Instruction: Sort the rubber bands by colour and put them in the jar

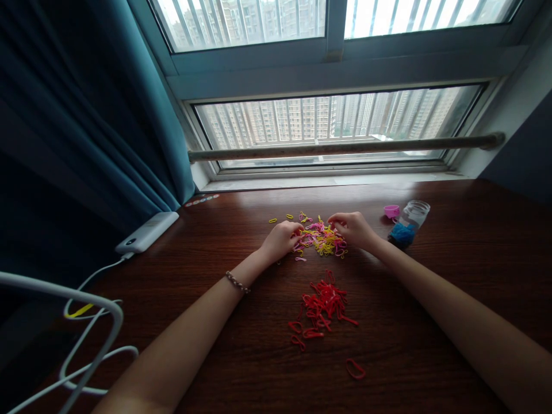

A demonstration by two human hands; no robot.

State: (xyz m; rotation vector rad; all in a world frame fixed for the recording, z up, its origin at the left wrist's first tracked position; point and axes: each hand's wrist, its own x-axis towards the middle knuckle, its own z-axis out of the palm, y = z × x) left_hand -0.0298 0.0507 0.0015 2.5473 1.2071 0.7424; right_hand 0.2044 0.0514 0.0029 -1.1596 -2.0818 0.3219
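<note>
Window [328,123]: wide glazed pane with a grey frame, behind the table.
Curtain [86,109]: teal fabric hanging at the left.
Table [452,276]: dark brown wooden top with everything lying on it.
Cable [92,322]: white looped cord at the left edge, running to a white rectangular power bank [146,232].
Mixed pile [321,238]: small yellow and pink rubber bands, mid-table, between the two hands.
Red pile [323,307]: small red rubber bands, nearer the person, apart from the mixed pile.
Left hand [281,238]: fingers curled onto the mixed pile's left edge; grip cannot be told.
Right hand [354,228]: fingertips drawn narrow at the pile's upper right; whether they hold a band cannot be told.
Jar [409,224]: clear plastic, blue bands inside, right of the right hand.
Lid [391,211]: pink, round, just beside the jar.
</note>
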